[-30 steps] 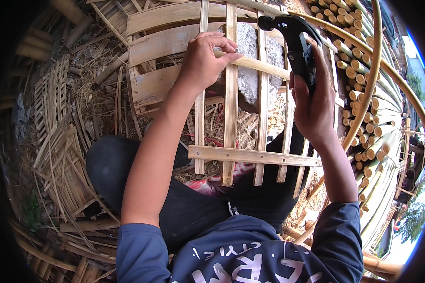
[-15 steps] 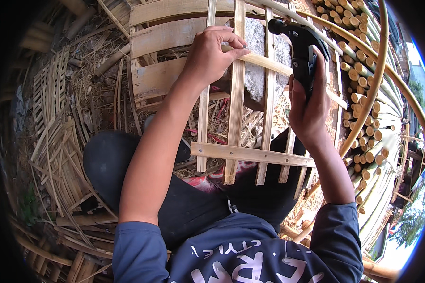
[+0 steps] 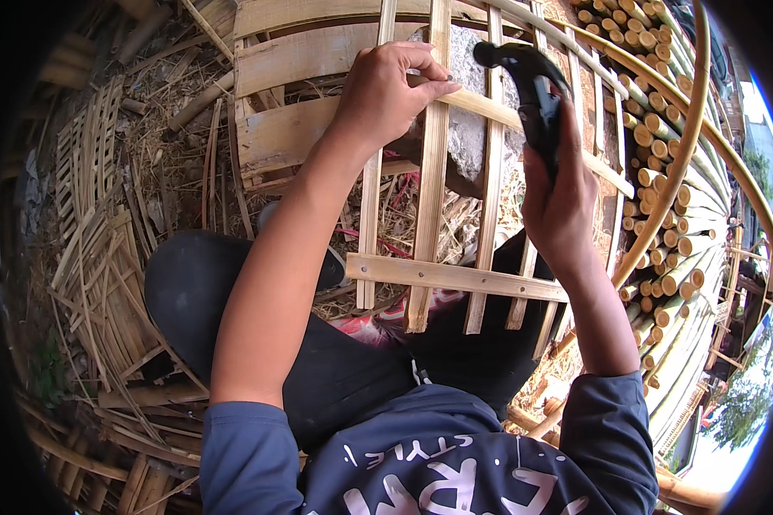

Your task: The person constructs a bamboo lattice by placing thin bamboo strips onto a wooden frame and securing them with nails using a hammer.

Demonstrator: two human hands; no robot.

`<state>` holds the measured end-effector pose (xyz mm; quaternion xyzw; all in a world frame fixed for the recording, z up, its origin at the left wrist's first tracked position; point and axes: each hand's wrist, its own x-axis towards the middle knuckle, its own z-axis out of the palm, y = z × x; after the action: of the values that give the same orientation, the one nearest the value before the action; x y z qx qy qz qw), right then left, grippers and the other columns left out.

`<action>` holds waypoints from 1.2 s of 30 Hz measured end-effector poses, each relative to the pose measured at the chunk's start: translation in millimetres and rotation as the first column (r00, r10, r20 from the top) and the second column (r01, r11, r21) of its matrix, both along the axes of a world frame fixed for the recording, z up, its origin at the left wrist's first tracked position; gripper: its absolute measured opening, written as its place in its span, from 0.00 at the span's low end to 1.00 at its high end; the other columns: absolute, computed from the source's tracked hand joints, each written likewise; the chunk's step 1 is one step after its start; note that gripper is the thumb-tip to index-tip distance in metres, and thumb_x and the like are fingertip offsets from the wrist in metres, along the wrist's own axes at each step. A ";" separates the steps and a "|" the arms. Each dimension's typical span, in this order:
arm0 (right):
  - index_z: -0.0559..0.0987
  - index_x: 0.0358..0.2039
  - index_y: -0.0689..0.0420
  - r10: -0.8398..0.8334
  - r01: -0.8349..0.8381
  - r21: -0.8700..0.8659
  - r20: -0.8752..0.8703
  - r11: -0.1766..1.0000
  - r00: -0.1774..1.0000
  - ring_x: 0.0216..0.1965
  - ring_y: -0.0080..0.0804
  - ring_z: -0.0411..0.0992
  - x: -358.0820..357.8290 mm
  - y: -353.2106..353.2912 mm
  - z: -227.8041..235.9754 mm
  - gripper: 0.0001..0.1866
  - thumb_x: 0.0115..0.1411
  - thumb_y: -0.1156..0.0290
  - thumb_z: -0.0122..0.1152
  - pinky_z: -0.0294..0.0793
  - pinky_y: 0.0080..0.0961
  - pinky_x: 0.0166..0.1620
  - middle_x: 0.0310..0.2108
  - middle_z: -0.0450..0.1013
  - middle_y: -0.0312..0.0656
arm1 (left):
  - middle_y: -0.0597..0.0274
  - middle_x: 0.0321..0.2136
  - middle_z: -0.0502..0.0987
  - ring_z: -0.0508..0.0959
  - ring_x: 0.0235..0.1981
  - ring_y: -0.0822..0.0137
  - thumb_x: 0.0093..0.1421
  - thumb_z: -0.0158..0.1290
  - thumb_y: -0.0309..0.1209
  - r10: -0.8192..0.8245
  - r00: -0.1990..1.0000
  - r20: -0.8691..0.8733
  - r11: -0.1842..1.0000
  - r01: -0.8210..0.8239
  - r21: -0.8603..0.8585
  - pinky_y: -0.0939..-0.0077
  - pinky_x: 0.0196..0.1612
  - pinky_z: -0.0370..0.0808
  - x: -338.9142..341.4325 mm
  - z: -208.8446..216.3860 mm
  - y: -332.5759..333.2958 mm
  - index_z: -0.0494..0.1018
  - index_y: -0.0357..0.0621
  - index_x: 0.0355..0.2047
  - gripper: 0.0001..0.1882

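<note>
My left hand (image 3: pixel 386 93) is closed in a pinch at a crossing of bamboo slats, with a small nail (image 3: pixel 448 79) showing at its fingertips. Beneath those fingers runs a cross slat (image 3: pixel 489 110), laid over the upright slats of a bamboo lattice frame (image 3: pixel 455 276). Wrapped round a black claw hammer (image 3: pixel 537 116), my right hand (image 3: pixel 563 202) holds it above the frame, its striking face a little to the right of the nail and apart from it. A rough grey stone block (image 3: pixel 465 159) sits under the crossing. The frame's near end lies over my legs.
A low wooden slatted platform (image 3: pixel 292 64) stands behind the stone. Cut bamboo poles (image 3: pixel 661 215) are stacked at the right, beside a curved bamboo pole (image 3: pixel 674 176). Split bamboo strips (image 3: pixel 116 292) and a woven lattice piece (image 3: pixel 86 163) lie at the left among straw scraps.
The hammer has shifted slightly left and tilted, bringing its head nearer the nail. My left hand stays at the same crossing, its fingers slightly shifted.
</note>
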<state>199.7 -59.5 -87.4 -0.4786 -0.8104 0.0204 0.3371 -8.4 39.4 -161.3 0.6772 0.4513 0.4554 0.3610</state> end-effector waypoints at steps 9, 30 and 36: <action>0.60 0.69 0.60 0.000 0.046 -0.301 0.153 0.953 0.988 0.40 0.49 0.82 -2.5 5.6 8.1 0.31 0.66 0.76 0.55 0.80 0.39 0.41 0.46 0.78 0.60 | 0.56 0.36 0.86 0.80 0.54 0.59 0.55 0.68 0.32 0.003 1.000 -0.002 0.999 -0.003 0.036 0.65 0.56 0.73 2.9 -0.3 -1.4 0.83 0.37 0.28 0.09; 0.59 0.68 0.63 -0.007 -0.004 -0.064 -0.176 0.998 0.984 0.43 0.58 0.80 -6.1 -6.4 -3.2 0.33 0.64 0.80 0.56 0.80 0.40 0.42 0.46 0.76 0.64 | 0.53 0.38 0.85 0.79 0.55 0.58 0.54 0.68 0.31 0.004 1.000 -0.018 0.994 -0.002 0.112 0.68 0.55 0.74 -3.0 -3.6 -0.8 0.83 0.38 0.28 0.09; 0.64 0.67 0.63 0.051 -0.030 -0.136 0.155 0.990 0.987 0.39 0.39 0.82 -18.1 0.5 -0.5 0.26 0.69 0.75 0.52 0.79 0.32 0.39 0.38 0.79 0.56 | 0.54 0.34 0.86 0.79 0.55 0.59 0.55 0.67 0.33 0.027 0.996 -0.089 1.000 -0.027 0.000 0.67 0.55 0.74 -12.9 -3.5 -10.2 0.83 0.38 0.28 0.10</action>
<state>181.6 -59.0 -87.9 -0.4835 -0.8411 0.0435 0.2386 -21.4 29.2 -164.9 0.6905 0.4763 0.4293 0.3348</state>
